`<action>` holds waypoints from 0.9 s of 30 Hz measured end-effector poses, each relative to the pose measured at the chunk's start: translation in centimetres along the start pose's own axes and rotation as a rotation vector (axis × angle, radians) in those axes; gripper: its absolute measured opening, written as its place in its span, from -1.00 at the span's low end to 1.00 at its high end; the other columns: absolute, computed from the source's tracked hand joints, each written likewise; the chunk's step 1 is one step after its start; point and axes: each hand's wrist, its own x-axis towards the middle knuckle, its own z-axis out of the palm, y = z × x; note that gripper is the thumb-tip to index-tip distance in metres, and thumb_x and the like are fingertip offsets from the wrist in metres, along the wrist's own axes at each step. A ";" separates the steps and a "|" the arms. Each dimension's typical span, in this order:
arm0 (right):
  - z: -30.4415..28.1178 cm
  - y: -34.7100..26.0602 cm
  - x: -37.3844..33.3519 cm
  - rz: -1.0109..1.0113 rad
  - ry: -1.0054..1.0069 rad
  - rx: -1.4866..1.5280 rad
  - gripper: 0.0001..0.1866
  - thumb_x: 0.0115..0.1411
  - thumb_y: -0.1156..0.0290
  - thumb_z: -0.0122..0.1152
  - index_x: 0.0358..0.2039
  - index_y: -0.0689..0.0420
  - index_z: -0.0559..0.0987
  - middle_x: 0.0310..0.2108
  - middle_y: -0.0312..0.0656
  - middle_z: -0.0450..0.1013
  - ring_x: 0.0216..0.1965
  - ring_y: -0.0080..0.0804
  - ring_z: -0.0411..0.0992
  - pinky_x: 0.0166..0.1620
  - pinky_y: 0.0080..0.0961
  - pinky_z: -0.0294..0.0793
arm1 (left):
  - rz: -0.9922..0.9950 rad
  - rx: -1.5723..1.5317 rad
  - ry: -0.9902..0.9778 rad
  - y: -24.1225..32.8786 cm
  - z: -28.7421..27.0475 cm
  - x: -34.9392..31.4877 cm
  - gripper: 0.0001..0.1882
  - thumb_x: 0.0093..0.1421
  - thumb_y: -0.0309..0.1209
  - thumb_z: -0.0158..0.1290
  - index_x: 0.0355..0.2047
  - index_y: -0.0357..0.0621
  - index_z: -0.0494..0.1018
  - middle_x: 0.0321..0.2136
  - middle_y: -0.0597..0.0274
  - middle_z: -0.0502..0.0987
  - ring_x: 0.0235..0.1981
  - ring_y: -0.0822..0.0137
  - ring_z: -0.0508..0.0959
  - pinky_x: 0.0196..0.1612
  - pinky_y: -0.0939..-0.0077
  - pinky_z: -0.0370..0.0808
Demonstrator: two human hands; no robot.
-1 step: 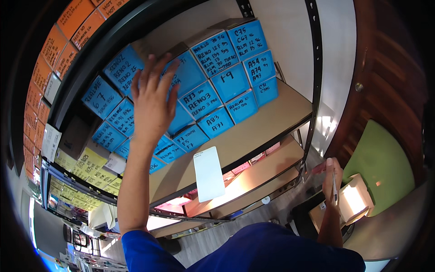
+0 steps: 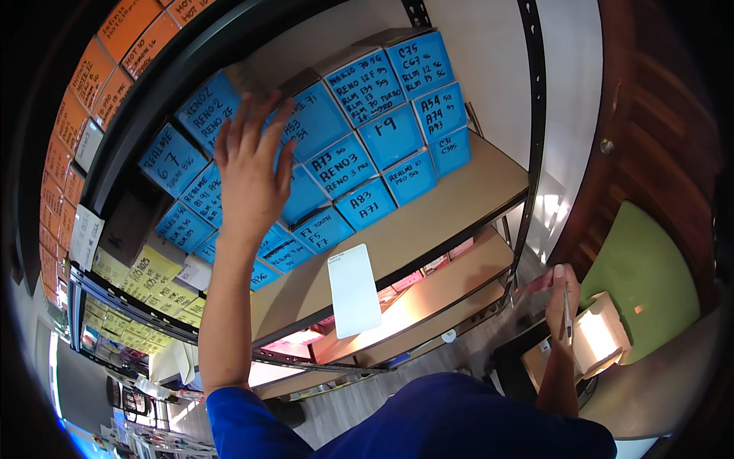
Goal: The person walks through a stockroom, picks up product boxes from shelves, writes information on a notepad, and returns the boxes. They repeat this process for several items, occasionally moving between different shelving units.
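Note:
My left hand (image 2: 256,172) is raised, fingers spread, in front of stacked blue-fronted boxes (image 2: 336,164) with handwritten labels. It hides parts of several box fronts, and whether its fingertips touch them I cannot tell. Lower right, my right hand (image 2: 562,294) is closed around a slim pen (image 2: 567,315), which points downward along the wrist. A white rectangular card (image 2: 354,294) with small print at its top hangs over the shelf's front edge, between my two arms.
The boxes stand on a brown shelf board (image 2: 485,180) framed by black metal posts (image 2: 535,92). Orange boxes (image 2: 126,38) rise at far left; yellow-labelled ones (image 2: 149,279) sit lower. At right are an open cardboard box (image 2: 600,336), a green chair back (image 2: 642,275) and a wooden door (image 2: 650,115).
My left hand has shifted slightly left across the box fronts. My right hand keeps its hold on the pen, almost unmoved.

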 end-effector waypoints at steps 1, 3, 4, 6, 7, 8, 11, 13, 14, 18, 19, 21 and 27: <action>-0.2 0.0 -0.1 0.014 0.020 0.025 -0.49 0.60 0.00 -0.03 -0.25 0.23 0.55 -0.49 -0.11 0.62 -0.47 -0.44 0.60 -0.34 -0.52 0.55 | -0.026 -0.004 0.043 -0.8 -0.3 -0.5 -0.41 0.43 -0.30 0.15 0.45 0.25 0.35 0.49 0.34 0.28 0.56 0.10 0.15 0.57 -0.14 0.02; 0.2 -0.8 -0.5 0.051 0.016 0.020 -0.56 0.62 0.09 -0.05 -0.06 0.24 0.58 -0.43 -0.11 0.65 -0.51 -0.52 0.55 -0.38 -0.61 0.50 | -0.066 -0.037 0.070 -1.5 -1.3 -2.2 -0.48 0.44 -0.32 0.14 0.39 0.25 0.43 0.43 0.35 0.37 0.54 0.10 0.18 0.55 -0.09 0.05; 1.1 -1.9 -0.4 0.049 0.013 0.010 -0.57 0.62 0.09 -0.05 -0.01 0.24 0.58 -0.39 -0.10 0.66 -0.52 -0.53 0.53 -0.38 -0.63 0.50 | -0.092 -0.044 0.071 -1.9 -1.7 -3.1 -0.50 0.44 -0.32 0.14 0.38 0.25 0.45 0.42 0.35 0.38 0.54 0.11 0.18 0.55 -0.08 0.06; 2.6 -2.7 0.2 -0.007 0.009 0.049 -0.56 0.62 0.10 -0.04 0.12 0.23 0.58 -0.24 -0.06 0.69 -0.47 -0.53 0.56 -0.34 -0.64 0.52 | -0.119 -0.061 0.074 -2.1 -2.6 -4.6 -0.53 0.44 -0.32 0.14 0.34 0.20 0.49 0.37 0.30 0.43 0.53 0.07 0.20 0.51 -0.06 0.10; 2.9 -3.1 0.5 -0.047 0.006 0.023 -0.55 0.62 0.10 -0.04 0.12 0.24 0.58 -0.22 -0.05 0.69 -0.45 -0.52 0.57 -0.32 -0.63 0.54 | -0.119 -0.093 0.070 -2.1 -2.7 -5.3 -0.53 0.43 -0.32 0.15 0.33 0.19 0.50 0.37 0.29 0.44 0.53 0.06 0.21 0.50 -0.06 0.10; 3.4 -3.6 0.7 -0.087 0.003 -0.005 -0.55 0.62 0.10 -0.04 0.12 0.25 0.58 -0.19 -0.04 0.69 -0.42 -0.51 0.59 -0.31 -0.62 0.55 | -0.119 -0.125 0.066 -2.1 -2.8 -6.1 -0.53 0.42 -0.33 0.15 0.32 0.17 0.50 0.36 0.27 0.44 0.52 0.04 0.21 0.50 -0.06 0.11; 5.6 -5.7 1.2 -0.131 -0.073 -0.026 -0.62 0.60 0.21 0.02 0.07 0.29 0.60 -0.14 -0.04 0.70 -0.30 -0.47 0.63 -0.19 -0.54 0.62 | -0.117 -0.199 0.025 -2.6 -4.7 -8.6 -0.56 0.41 -0.32 0.15 0.29 0.12 0.54 0.34 0.20 0.46 0.53 -0.01 0.21 0.52 -0.03 0.08; 7.4 -6.7 1.0 -0.151 -0.146 -0.058 -0.67 0.59 0.28 0.06 0.03 0.30 0.61 -0.14 -0.04 0.70 -0.29 -0.47 0.63 -0.15 -0.50 0.64 | -0.122 -0.262 -0.033 -2.3 -5.4 -10.6 -0.56 0.39 -0.32 0.18 0.27 0.10 0.55 0.34 0.21 0.47 0.53 -0.02 0.22 0.51 -0.03 0.09; 8.5 -7.2 0.7 -0.154 -0.184 -0.026 -0.74 0.56 0.35 0.10 0.01 0.28 0.63 -0.15 -0.07 0.70 -0.30 -0.46 0.63 -0.13 -0.48 0.65 | -0.115 -0.274 -0.055 -2.2 -5.5 -11.5 -0.55 0.38 -0.31 0.19 0.27 0.10 0.54 0.34 0.21 0.47 0.53 -0.01 0.22 0.51 -0.03 0.08; 12.3 -7.7 -1.2 -0.194 -0.354 -0.115 -0.78 0.50 0.37 0.18 -0.05 0.25 0.66 -0.21 -0.12 0.70 -0.25 -0.41 0.70 -0.14 -0.48 0.66 | -0.080 -0.302 -0.109 -1.8 -4.8 -14.0 -0.51 0.34 -0.29 0.24 0.27 0.09 0.53 0.36 0.21 0.46 0.53 0.03 0.23 0.52 -0.05 0.07; 12.7 -7.7 -1.6 -0.219 -0.396 -0.145 -0.78 0.51 0.39 0.16 -0.05 0.27 0.65 -0.21 -0.10 0.70 -0.26 -0.41 0.70 -0.13 -0.48 0.67 | -0.071 -0.296 -0.114 -2.0 -4.8 -14.2 -0.50 0.33 -0.28 0.25 0.28 0.09 0.53 0.36 0.21 0.45 0.53 0.05 0.23 0.53 -0.06 0.07; 13.7 -7.9 -2.5 -0.262 -0.479 -0.209 -0.78 0.52 0.41 0.12 -0.06 0.31 0.63 -0.19 -0.06 0.70 -0.27 -0.40 0.69 -0.13 -0.48 0.68 | -0.082 -0.237 -0.086 -2.9 -4.8 -13.5 -0.36 0.31 -0.24 0.28 0.38 0.10 0.42 0.41 0.18 0.40 0.53 0.05 0.22 0.52 -0.09 0.09; 14.4 -7.8 -4.6 -0.233 -0.504 -0.189 -0.83 0.44 0.41 0.26 -0.07 0.21 0.69 -0.24 -0.13 0.70 -0.26 -0.40 0.68 -0.13 -0.46 0.64 | -0.120 -0.104 0.197 -7.9 -4.7 -4.2 0.04 0.13 -0.11 0.45 0.56 0.15 0.17 0.46 0.06 0.31 0.53 0.00 0.22 0.50 -0.12 0.18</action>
